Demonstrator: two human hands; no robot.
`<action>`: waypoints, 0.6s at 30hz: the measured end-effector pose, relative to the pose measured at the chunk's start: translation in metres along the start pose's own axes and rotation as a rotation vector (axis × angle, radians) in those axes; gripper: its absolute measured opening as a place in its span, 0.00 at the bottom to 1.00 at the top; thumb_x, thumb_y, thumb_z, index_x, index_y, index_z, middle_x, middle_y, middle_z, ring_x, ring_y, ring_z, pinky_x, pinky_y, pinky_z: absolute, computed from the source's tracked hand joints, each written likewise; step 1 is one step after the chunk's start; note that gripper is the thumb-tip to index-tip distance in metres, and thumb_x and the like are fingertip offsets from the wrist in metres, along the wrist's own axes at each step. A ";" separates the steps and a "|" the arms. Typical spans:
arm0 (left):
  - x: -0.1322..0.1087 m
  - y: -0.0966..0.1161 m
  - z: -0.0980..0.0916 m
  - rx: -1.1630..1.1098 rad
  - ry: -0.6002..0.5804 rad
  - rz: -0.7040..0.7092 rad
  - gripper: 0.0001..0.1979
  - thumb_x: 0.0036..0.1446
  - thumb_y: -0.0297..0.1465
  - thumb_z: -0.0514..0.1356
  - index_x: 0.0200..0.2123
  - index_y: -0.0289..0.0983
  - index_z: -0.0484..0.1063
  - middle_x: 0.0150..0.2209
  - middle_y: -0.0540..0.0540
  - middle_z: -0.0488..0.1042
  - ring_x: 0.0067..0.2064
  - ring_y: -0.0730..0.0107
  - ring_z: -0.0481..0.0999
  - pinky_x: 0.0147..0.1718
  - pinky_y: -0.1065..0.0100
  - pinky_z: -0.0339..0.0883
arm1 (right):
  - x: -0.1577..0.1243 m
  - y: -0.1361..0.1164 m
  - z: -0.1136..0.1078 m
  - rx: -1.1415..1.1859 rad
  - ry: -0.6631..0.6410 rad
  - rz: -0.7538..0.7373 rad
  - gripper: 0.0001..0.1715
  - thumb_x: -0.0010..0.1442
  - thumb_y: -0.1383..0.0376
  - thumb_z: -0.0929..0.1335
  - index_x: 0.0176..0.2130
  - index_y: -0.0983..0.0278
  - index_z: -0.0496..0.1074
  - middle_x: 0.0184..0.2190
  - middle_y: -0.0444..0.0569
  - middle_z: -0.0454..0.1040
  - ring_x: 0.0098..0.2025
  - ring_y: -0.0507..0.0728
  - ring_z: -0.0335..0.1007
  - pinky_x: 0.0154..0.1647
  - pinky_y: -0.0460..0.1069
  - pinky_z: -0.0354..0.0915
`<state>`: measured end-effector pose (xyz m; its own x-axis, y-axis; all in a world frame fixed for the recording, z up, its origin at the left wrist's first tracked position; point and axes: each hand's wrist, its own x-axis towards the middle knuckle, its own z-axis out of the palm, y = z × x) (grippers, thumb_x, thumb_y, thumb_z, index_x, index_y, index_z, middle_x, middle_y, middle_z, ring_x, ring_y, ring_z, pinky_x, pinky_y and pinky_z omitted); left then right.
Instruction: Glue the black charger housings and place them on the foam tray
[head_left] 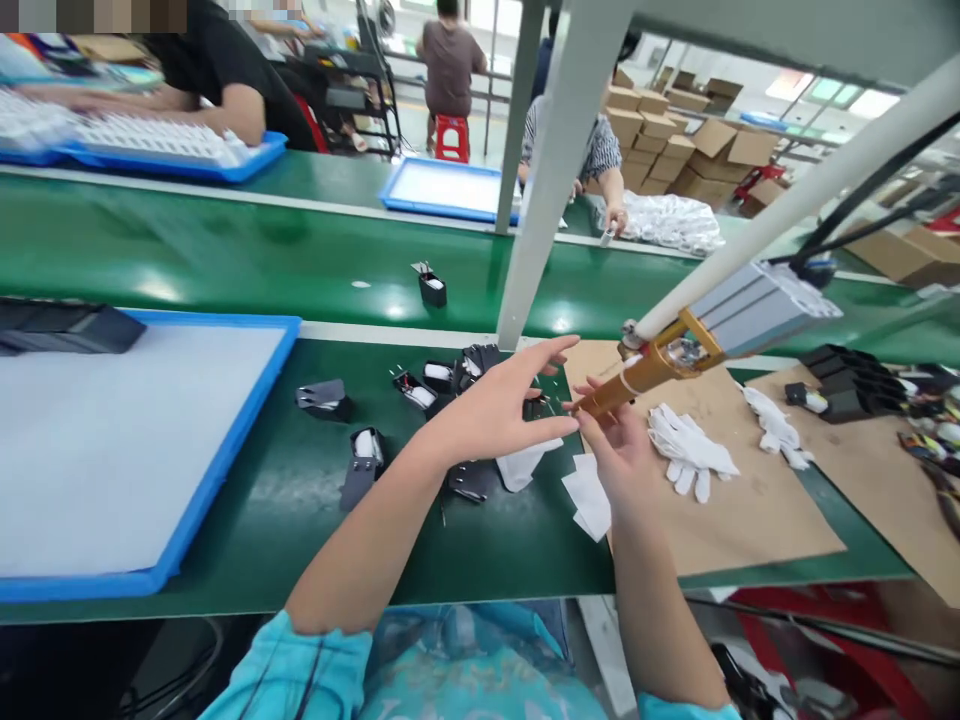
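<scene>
My left hand [502,405] hovers over the green bench with its fingers stretched out toward the gold nose of a hanging power tool [660,365]. My right hand [615,440] is raised palm up just under that gold tip, fingertips touching it. Whether the fingers grip it is unclear. Several small black parts with white inserts [420,390] lie scattered on the bench under my left hand. Scraps of white paper [589,495] lie below my hands.
A blue tray with a white sheet [120,450] lies at the left. Brown cardboard [750,520] carries white gloves [690,450] on the right. A white post [540,200] rises ahead. A lone black part [432,288] sits on the conveyor belt. People work at the far benches.
</scene>
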<state>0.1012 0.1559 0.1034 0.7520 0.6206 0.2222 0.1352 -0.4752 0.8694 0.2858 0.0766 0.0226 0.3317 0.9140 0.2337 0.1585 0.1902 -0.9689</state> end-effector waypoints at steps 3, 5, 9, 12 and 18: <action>-0.016 0.005 -0.034 0.309 0.074 -0.142 0.32 0.59 0.43 0.59 0.64 0.47 0.56 0.64 0.41 0.63 0.61 0.53 0.68 0.54 0.53 0.69 | -0.003 0.004 -0.004 0.002 0.044 -0.017 0.24 0.59 0.58 0.70 0.54 0.57 0.67 0.49 0.53 0.74 0.43 0.59 0.78 0.49 0.59 0.73; -0.012 -0.004 -0.066 0.522 0.145 -0.294 0.32 0.58 0.43 0.60 0.63 0.44 0.58 0.63 0.38 0.63 0.59 0.48 0.69 0.53 0.51 0.68 | -0.003 0.005 -0.007 -0.004 0.067 -0.033 0.25 0.59 0.58 0.71 0.54 0.56 0.67 0.48 0.52 0.75 0.42 0.59 0.78 0.47 0.58 0.74; 0.028 -0.050 -0.130 0.736 0.261 -0.678 0.43 0.49 0.41 0.67 0.64 0.34 0.54 0.60 0.29 0.64 0.60 0.41 0.67 0.53 0.53 0.65 | -0.004 0.009 -0.011 -0.050 0.114 -0.046 0.25 0.59 0.58 0.70 0.55 0.56 0.67 0.48 0.53 0.74 0.41 0.59 0.78 0.49 0.59 0.73; 0.056 -0.087 -0.155 0.658 0.280 -0.841 0.55 0.44 0.40 0.71 0.67 0.28 0.44 0.58 0.26 0.67 0.58 0.42 0.69 0.51 0.57 0.66 | -0.005 0.018 -0.012 -0.035 0.131 -0.085 0.25 0.58 0.59 0.71 0.54 0.57 0.67 0.48 0.53 0.74 0.40 0.59 0.78 0.48 0.60 0.72; 0.064 -0.127 -0.160 0.661 0.352 -0.871 0.60 0.47 0.44 0.69 0.67 0.25 0.32 0.58 0.24 0.67 0.58 0.46 0.69 0.51 0.57 0.65 | -0.003 0.026 -0.015 -0.070 0.131 -0.164 0.18 0.58 0.58 0.71 0.47 0.59 0.70 0.42 0.51 0.74 0.39 0.59 0.76 0.42 0.58 0.75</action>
<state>0.0293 0.3558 0.0773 0.0296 0.9898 -0.1397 0.9115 0.0307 0.4102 0.3034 0.0736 -0.0021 0.4131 0.8177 0.4008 0.2832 0.3029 -0.9100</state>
